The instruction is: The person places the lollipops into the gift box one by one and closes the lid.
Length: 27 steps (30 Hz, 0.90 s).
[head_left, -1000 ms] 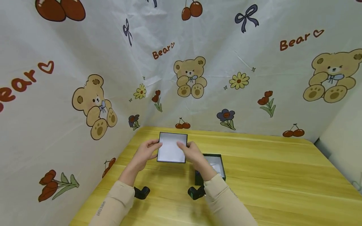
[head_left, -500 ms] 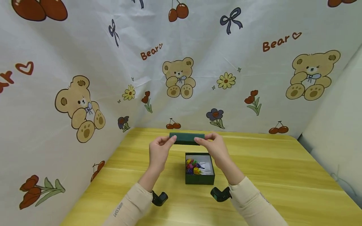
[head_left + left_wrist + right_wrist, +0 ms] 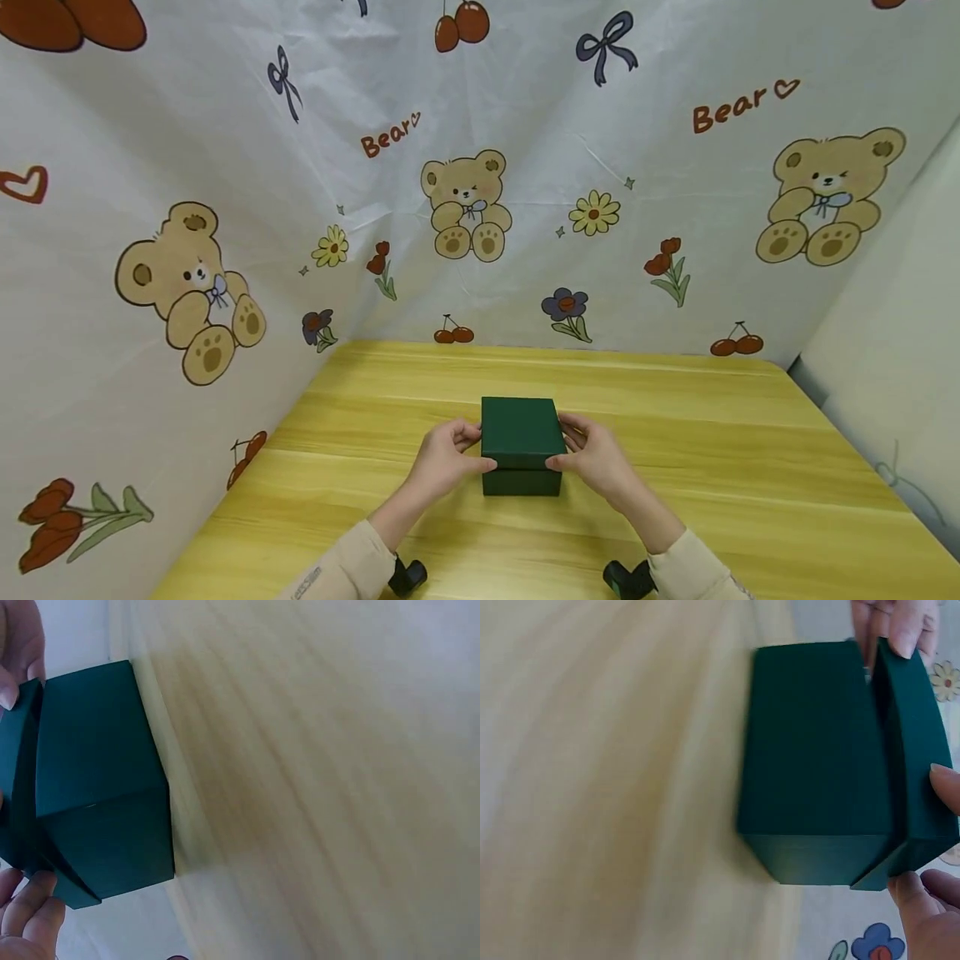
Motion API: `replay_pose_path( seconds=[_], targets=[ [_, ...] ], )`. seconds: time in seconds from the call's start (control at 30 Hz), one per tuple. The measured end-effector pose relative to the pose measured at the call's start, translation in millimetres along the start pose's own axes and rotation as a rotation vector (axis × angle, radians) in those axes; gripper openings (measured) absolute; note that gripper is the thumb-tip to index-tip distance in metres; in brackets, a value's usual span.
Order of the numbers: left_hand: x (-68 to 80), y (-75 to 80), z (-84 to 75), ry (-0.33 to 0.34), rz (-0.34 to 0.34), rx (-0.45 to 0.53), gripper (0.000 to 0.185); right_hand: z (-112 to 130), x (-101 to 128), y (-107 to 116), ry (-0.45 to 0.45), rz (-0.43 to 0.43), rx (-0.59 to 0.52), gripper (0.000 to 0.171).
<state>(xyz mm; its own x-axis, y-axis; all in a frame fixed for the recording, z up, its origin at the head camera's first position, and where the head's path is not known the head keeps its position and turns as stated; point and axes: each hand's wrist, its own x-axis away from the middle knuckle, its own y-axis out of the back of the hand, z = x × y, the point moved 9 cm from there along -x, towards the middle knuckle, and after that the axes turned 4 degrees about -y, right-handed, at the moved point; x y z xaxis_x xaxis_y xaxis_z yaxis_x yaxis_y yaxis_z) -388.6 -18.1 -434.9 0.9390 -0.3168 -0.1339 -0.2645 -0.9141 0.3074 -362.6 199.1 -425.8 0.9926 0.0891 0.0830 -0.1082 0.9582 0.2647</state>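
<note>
A dark green lid [image 3: 521,425] sits on top of a matching square box [image 3: 522,483] on the table. My left hand [image 3: 438,460] grips the lid's left side, its thumb at the near left corner. On the opposite side my right hand [image 3: 602,458] holds the lid the same way, thumb at the near right corner. Both wrist views show the lid tilted: the lid [image 3: 922,750] reaches lower over the box at the far side, with a gap along the near edge above the box wall [image 3: 101,742]. The inside of the box is hidden.
The box stands on a yellow wood-grain table [image 3: 697,450]. A white sheet [image 3: 525,100] printed with bears and flowers hangs behind and to the left. Black wrist cameras [image 3: 407,577] are worn at the sleeves.
Both hands have turned the lid from inside-up to top-up and brought it down onto the box. The colorful flowers seen inside the box half a second ago are covered.
</note>
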Motion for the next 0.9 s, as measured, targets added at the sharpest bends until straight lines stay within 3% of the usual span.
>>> replay_pose_path(
  seconds=[0.2, 0.43, 0.57, 0.73, 0.83, 0.9],
  targets=[
    [14.4, 1.0, 4.9, 0.002, 0.021, -0.067, 0.042, -6.9, 8.0, -9.5, 0.008, -0.018, 0.0, 0.079],
    [21.4, -5.7, 3.6, 0.006, 0.07, -0.092, 0.063, -15.1, 16.0, -11.2, -0.012, -0.043, 0.011, 0.078],
    [24.6, -10.1, 5.2, 0.032, 0.105, -0.107, 0.061, -19.8, 20.4, -12.0, -0.026, -0.05, 0.061, 0.079],
    [17.8, -9.5, 5.7, 0.043, 0.132, -0.118, 0.062, -17.0, 17.2, -10.5, -0.021, -0.035, 0.114, 0.08],
    [7.2, -6.4, 3.8, 0.034, 0.206, -0.151, 0.064, -8.1, 12.8, -2.8, 0.004, 0.02, 0.171, 0.079],
    [-2.9, 1.9, 0.3, 0.03, 0.256, -0.204, 0.065, 2.6, 8.4, 11.4, 0.046, 0.027, 0.266, 0.074]
  ],
)
